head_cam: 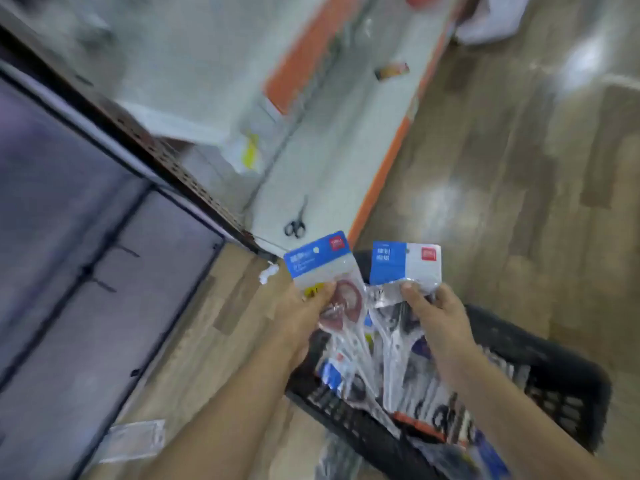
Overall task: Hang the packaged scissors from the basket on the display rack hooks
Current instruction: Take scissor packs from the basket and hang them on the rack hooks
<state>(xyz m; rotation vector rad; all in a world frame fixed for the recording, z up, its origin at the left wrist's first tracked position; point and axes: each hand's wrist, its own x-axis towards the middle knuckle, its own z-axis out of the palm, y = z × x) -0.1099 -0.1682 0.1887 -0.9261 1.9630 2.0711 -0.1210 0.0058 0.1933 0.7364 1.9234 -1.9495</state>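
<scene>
Clear plastic crinkles in both hands. The left hand (311,306) pinches one scissors pack (323,271) just under its blue header card, thumb on top and fingers curled beneath. The right hand (434,317) grips a second pack (405,265) the same way, thumb pressed on the film. Both packs are held up side by side, near each other, above the black basket (540,368), which sits on the wood floor (502,185) with more packs piled inside. Ahead, a pale shelf (311,174) with an orange edge carries loose black scissors (295,226) near its corner. Floor lies open to the right of the basket; a dark rack upright (166,157) runs along the left. Everything is blurred.
</scene>
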